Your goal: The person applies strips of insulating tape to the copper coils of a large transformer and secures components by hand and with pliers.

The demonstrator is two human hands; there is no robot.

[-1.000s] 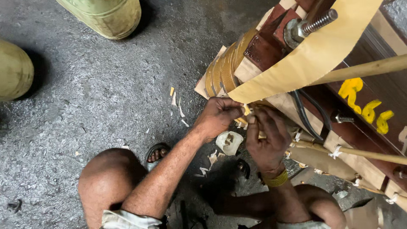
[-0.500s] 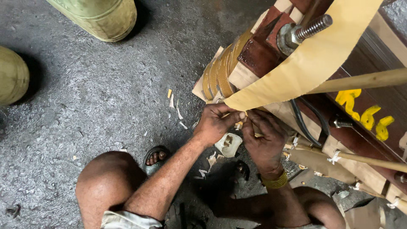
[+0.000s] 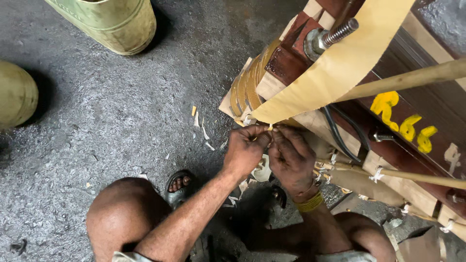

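On a gritty grey workshop floor (image 3: pixel 97 121), we squat with left hand (image 3: pixel 246 150) and right hand (image 3: pixel 290 157) pinched together on the lower tip of a tan paper strip (image 3: pixel 335 68), which rises up-right across the transformer core (image 3: pixel 388 111).

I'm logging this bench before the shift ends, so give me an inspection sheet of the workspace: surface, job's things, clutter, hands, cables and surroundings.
Surface: rough dark grey floor, gritty and stained.
Job's things: wide tan paper strip running down to the hands; stacked tan windings on a brown core block with a threaded bolt and yellow painted marks.
Clutter: pale paper scraps scattered on the floor near the windings.
Hands: left hand and right hand close together, both pinching the lower end of the paper strip; yellow band on the right wrist.
Cables: black cable looping under the strip; wooden sticks tied with white tape.
Surroundings: green bucket top left, rounded green container at the left edge, sandalled foot.
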